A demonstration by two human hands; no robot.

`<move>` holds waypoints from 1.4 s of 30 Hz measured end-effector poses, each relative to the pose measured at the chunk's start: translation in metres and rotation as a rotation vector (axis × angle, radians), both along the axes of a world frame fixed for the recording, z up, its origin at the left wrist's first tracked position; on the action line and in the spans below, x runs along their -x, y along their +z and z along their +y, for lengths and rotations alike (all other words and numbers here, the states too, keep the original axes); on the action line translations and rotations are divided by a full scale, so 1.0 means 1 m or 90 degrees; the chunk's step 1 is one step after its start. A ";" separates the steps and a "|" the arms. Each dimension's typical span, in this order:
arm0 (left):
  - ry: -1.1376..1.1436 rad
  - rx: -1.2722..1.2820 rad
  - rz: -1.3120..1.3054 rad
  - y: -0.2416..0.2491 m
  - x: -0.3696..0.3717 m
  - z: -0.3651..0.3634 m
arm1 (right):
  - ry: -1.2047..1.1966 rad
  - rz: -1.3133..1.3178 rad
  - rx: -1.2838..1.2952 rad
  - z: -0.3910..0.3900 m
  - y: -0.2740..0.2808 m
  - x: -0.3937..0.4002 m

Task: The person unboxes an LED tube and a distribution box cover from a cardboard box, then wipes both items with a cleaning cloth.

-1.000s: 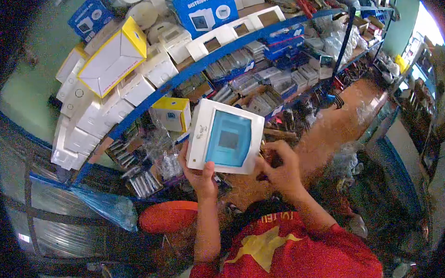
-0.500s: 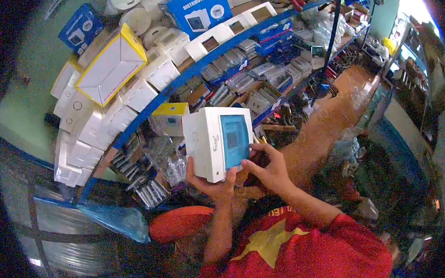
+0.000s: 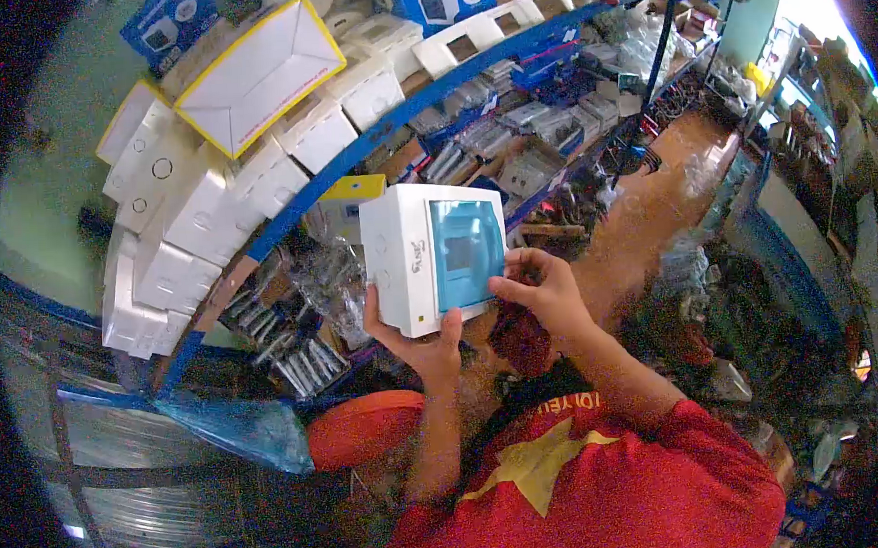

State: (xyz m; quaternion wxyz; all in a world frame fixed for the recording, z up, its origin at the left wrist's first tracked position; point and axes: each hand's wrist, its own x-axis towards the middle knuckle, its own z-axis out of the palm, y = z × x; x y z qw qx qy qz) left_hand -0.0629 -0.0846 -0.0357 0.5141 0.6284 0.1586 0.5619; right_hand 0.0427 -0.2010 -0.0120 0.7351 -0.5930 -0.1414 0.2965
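Note:
A white distribution box point(image 3: 395, 261) with a tinted blue clear cover point(image 3: 466, 253) is held up in front of me, its cover facing right and toward me. My left hand point(image 3: 425, 348) is closed round its lower left side, thumb at the bottom front edge and fingers along the side. At the right edge of the cover, my right hand point(image 3: 542, 287) is closed in a pinch, thumb against the blue plastic. The curled fingers are partly hidden behind the edge. The cover looks closed.
A blue-edged shelf point(image 3: 355, 150) curves past, stacked with white boxes point(image 3: 192, 221), a yellow-edged carton point(image 3: 259, 76) and blue cartons point(image 3: 444, 1). Lower tiers hold several packed small parts point(image 3: 540, 128). A red rounded object point(image 3: 363, 429) sits lower left. Brown floor point(image 3: 633, 236) runs away to the right.
The box has risen slightly and its front has turned more toward me. My right hand has moved up and right along the cover's edge. The view has shifted a little.

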 end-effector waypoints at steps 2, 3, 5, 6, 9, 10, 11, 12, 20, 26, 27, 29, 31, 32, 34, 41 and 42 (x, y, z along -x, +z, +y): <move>-0.011 0.023 -0.005 0.001 0.006 0.001 | 0.011 0.053 -0.029 0.001 -0.002 0.004; -0.012 0.028 -0.016 -0.001 0.007 0.002 | 0.013 0.038 -0.025 0.001 -0.004 0.004; -0.015 0.036 -0.039 -0.007 0.009 0.003 | 0.017 0.006 -0.017 0.000 -0.010 0.004; -0.030 0.058 -0.039 -0.009 0.010 0.004 | 0.017 0.016 -0.020 0.001 -0.013 0.006; -0.056 0.099 -0.041 -0.010 0.012 0.005 | 0.019 0.016 -0.010 0.001 -0.017 0.010; -0.055 0.094 -0.038 -0.007 0.011 0.005 | 0.016 -0.002 0.003 0.001 -0.013 0.011; -0.054 0.088 -0.036 -0.006 0.010 0.005 | 0.013 -0.020 0.014 0.001 -0.011 0.011; -0.056 0.079 -0.034 -0.007 0.010 0.008 | 0.003 -0.039 0.008 0.003 -0.011 0.012; -0.110 0.089 -0.051 -0.016 0.001 0.027 | 0.098 -0.110 -0.016 0.001 0.004 0.001; -0.133 0.156 -0.032 -0.028 -0.001 0.034 | 0.100 -0.152 -0.027 0.001 0.017 0.001; -0.142 0.159 -0.032 -0.027 -0.003 0.035 | 0.103 -0.145 -0.036 0.001 0.011 0.001; -0.160 0.164 -0.034 -0.023 -0.005 0.036 | 0.108 -0.133 -0.053 0.003 -0.004 0.000; -0.165 0.159 -0.045 -0.027 -0.007 0.040 | 0.098 -0.127 -0.061 0.003 -0.004 0.002; -0.170 0.168 -0.046 -0.023 -0.007 0.039 | 0.094 -0.122 -0.064 0.003 -0.004 0.004; -0.171 0.177 -0.032 -0.019 -0.003 0.035 | 0.088 -0.070 -0.067 0.000 -0.002 0.008; -0.191 0.177 0.015 -0.013 -0.003 0.040 | 0.002 -0.016 -0.106 0.007 -0.008 0.015; -0.199 0.178 0.024 -0.013 -0.002 0.039 | -0.016 -0.026 -0.102 0.007 -0.007 0.017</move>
